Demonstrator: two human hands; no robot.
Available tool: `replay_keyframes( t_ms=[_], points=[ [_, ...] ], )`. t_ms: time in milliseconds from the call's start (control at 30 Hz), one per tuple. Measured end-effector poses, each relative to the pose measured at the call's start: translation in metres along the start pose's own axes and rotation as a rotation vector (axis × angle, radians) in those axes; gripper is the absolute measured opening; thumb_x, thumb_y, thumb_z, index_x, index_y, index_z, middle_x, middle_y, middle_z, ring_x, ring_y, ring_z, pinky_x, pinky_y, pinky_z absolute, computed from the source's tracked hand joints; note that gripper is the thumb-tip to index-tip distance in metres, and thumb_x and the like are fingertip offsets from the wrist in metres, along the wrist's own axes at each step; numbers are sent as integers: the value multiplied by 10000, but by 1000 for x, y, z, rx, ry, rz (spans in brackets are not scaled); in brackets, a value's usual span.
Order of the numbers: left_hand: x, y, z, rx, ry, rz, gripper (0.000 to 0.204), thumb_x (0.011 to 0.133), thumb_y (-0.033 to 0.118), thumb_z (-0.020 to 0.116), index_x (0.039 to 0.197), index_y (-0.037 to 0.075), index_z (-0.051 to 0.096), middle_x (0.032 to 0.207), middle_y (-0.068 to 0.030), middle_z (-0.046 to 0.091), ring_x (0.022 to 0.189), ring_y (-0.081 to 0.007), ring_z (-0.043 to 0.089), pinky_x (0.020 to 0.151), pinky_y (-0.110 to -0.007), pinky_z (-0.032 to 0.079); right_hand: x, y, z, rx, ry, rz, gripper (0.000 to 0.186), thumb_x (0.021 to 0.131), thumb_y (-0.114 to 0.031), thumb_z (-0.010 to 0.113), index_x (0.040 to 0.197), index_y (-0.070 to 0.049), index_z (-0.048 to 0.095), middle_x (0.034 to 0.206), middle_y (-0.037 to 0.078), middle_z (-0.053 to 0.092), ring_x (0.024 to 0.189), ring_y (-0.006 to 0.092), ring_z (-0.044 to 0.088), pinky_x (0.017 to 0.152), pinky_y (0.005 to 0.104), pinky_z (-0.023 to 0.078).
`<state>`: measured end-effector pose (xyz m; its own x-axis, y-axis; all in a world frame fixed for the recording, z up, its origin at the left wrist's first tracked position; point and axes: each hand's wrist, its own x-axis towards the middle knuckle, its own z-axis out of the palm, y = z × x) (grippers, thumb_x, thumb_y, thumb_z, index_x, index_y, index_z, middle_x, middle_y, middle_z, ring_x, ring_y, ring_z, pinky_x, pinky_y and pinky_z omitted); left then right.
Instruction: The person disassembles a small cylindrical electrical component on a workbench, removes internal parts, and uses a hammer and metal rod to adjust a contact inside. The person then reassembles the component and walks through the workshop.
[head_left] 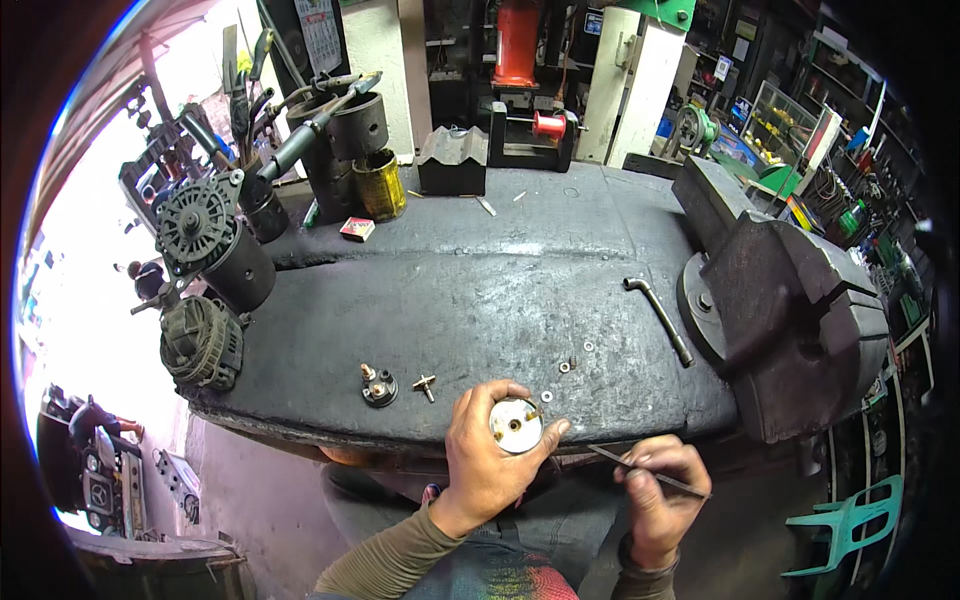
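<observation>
My left hand [490,450] is wrapped round a round metal housing [517,436], its pale open face turned up with a dark hole in the middle. To the right, my right hand [662,490] pinches a thin dark metal rod [612,456], whose tip points toward the housing without touching it. Both hands are at the bench's near edge. On the bench left of the housing are a black round cap with copper studs [379,387] and a small T-shaped copper contact [426,388]. Beyond it lie a few small nuts and washers [565,367].
A bent socket wrench [660,322] lies beside a big bench vise [790,290] at the right. Two alternators [202,343] and tool-filled cans [335,150] crowd the left. A matchbox [357,230], a yellow can [380,185] and a red wire spool [549,124] stand behind.
</observation>
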<state>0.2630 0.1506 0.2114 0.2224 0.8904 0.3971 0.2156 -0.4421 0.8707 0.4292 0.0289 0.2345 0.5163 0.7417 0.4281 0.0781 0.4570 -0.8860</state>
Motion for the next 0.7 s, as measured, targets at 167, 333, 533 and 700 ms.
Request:
replay_keyframes(
  t_ms=[167, 333, 533, 700],
  points=[
    [-15, -11, 12, -34, 63, 44, 614, 752, 117, 1037, 1176, 39, 600, 1103, -82, 687, 971, -141, 684, 857, -318, 594, -4, 0, 35, -286, -146, -191, 244, 817, 90, 858, 1023, 34, 742, 982, 195, 771, 862, 249, 767, 766, 342, 615],
    [-17, -18, 10, -11, 74, 153, 557, 770, 74, 1007, 1173, 32, 624, 1112, -111, 673, 997, -199, 704, 881, -340, 595, 3, 11, 49, -448, -249, -336, 290, 787, 116, 853, 1038, 34, 733, 984, 186, 772, 864, 296, 773, 769, 371, 624],
    [-17, -14, 12, -42, 121, 131, 442, 787, 143, 978, 1119, 49, 702, 1061, -96, 723, 1035, -314, 672, 894, -416, 550, 5, 21, 53, -462, -321, -454, 329, 740, 113, 864, 1033, 23, 744, 989, 176, 755, 808, 306, 742, 710, 378, 611],
    [-14, -11, 11, 50, 81, 194, 427, 795, 177, 941, 1129, 62, 702, 1073, -103, 726, 1050, -323, 661, 930, -437, 498, 6, 17, 49, -467, -382, -469, 320, 743, 143, 837, 1020, 23, 731, 964, 179, 743, 775, 286, 720, 663, 363, 589]
  ],
)
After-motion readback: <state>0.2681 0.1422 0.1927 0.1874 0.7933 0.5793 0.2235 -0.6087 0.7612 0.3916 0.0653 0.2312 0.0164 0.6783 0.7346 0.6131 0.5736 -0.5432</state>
